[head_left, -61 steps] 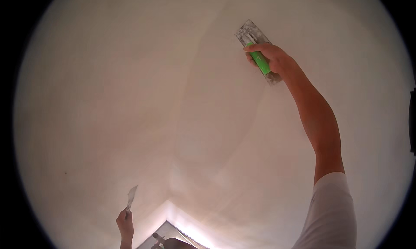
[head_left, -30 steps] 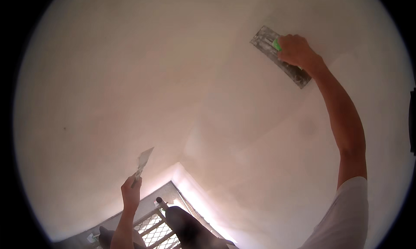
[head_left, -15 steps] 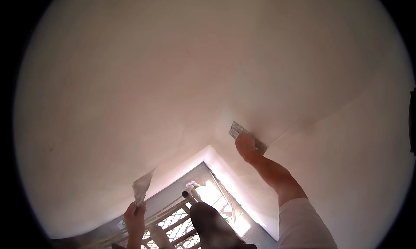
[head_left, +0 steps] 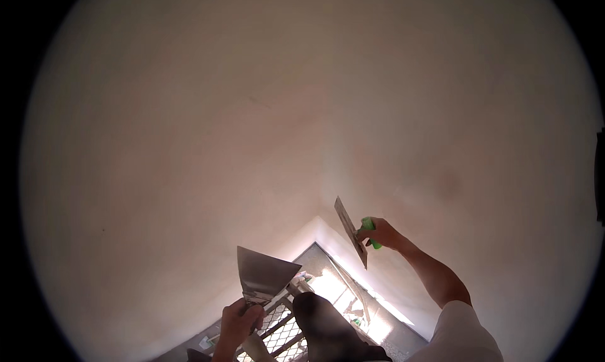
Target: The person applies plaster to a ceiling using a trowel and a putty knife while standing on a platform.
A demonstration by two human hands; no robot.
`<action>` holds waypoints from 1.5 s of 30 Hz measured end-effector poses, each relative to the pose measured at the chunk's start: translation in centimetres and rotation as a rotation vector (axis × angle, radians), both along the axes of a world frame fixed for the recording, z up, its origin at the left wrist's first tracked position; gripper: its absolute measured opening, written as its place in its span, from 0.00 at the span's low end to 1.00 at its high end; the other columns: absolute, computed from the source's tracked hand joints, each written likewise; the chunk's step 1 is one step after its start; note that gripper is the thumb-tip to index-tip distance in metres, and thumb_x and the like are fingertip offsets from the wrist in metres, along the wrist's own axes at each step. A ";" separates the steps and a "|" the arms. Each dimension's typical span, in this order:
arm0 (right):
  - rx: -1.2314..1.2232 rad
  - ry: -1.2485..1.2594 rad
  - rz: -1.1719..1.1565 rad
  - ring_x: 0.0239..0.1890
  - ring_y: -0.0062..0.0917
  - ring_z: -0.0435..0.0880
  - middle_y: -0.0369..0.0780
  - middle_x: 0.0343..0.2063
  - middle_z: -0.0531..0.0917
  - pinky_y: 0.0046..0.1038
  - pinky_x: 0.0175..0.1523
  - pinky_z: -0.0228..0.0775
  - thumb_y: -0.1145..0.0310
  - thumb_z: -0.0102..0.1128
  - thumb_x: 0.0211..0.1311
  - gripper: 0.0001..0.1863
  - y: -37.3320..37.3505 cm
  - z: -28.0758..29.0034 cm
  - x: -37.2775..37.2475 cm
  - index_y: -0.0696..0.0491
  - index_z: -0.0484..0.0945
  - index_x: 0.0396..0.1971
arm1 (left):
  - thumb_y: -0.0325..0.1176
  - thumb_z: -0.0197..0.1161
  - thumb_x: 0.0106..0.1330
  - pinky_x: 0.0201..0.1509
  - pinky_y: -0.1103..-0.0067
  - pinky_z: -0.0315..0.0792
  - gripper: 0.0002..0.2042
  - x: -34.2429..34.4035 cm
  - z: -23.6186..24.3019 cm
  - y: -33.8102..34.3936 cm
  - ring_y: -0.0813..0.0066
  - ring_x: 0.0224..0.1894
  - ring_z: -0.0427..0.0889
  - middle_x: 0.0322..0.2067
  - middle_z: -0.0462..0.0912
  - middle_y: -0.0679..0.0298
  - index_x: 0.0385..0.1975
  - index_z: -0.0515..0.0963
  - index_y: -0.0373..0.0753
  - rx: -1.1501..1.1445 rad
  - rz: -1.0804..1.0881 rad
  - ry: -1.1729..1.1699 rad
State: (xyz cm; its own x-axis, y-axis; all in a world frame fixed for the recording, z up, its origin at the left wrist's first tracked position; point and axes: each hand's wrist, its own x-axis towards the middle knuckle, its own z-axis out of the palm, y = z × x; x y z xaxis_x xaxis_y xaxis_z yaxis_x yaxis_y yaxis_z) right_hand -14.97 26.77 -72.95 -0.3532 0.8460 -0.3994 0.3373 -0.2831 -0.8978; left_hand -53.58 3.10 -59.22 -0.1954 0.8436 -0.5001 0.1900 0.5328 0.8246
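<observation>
My right hand [head_left: 381, 233] grips the green handle of a plastering trowel [head_left: 348, 226]. The trowel's flat steel blade stands steeply tilted near the wall corner; whether its edge touches the wall I cannot tell. Lower down, my left hand [head_left: 241, 322] is closed round the handle of a wide putty knife [head_left: 265, 274]. That knife's broad grey blade fans upward, its face turned toward me. Pale, smooth plastered wall [head_left: 189, 154] fills most of the view and meets another wall at a corner above the floor.
Below me is a platform with metal mesh [head_left: 280, 327] and bars. My dark shoe or trouser leg [head_left: 324, 324] shows at the lower middle. Far beneath, a sunlit floor [head_left: 378, 329] holds a long pole-like strip [head_left: 346, 280] and scattered small items along the wall's foot.
My right hand has drawn the trowel down and turned it from flat on the right wall to edge-on. My left hand has moved right, turning the putty knife's blade face toward me.
</observation>
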 end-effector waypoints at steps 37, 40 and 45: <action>1.164 -0.574 -0.082 0.45 0.40 0.83 0.48 0.45 0.82 0.41 0.47 0.75 0.66 0.63 0.64 0.17 -18.1 -10.8 -4.0 0.53 0.78 0.51 | 0.29 0.66 0.65 0.32 0.77 0.70 0.08 0.2 2.5 1.9 0.78 0.27 0.78 0.24 0.80 0.63 0.40 0.81 0.34 0.604 -0.024 0.564; 1.219 -0.624 -0.307 0.44 0.42 0.83 0.49 0.44 0.82 0.43 0.46 0.76 0.67 0.62 0.64 0.17 -13.8 -17.4 -5.0 0.53 0.78 0.52 | 0.30 0.64 0.64 0.27 0.81 0.66 0.06 3.4 3.9 -0.1 0.83 0.22 0.75 0.20 0.78 0.66 0.30 0.78 0.34 0.640 0.138 0.320; 1.091 -0.899 -0.551 0.46 0.47 0.82 0.51 0.42 0.83 0.48 0.53 0.72 0.64 0.62 0.62 0.17 -11.1 -20.8 -5.4 0.55 0.77 0.49 | 0.30 0.60 0.63 0.22 0.83 0.62 0.07 4.6 4.2 -3.6 0.85 0.20 0.74 0.18 0.79 0.66 0.26 0.77 0.34 0.607 0.188 0.299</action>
State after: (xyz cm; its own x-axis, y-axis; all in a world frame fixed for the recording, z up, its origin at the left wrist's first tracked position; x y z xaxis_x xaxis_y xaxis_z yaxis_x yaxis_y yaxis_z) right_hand -20.37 15.71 -93.75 0.1087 0.8027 0.5864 0.9477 0.0945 -0.3050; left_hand -48.99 -0.49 -55.06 -0.4212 0.8951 0.1460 0.4043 0.0413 0.9137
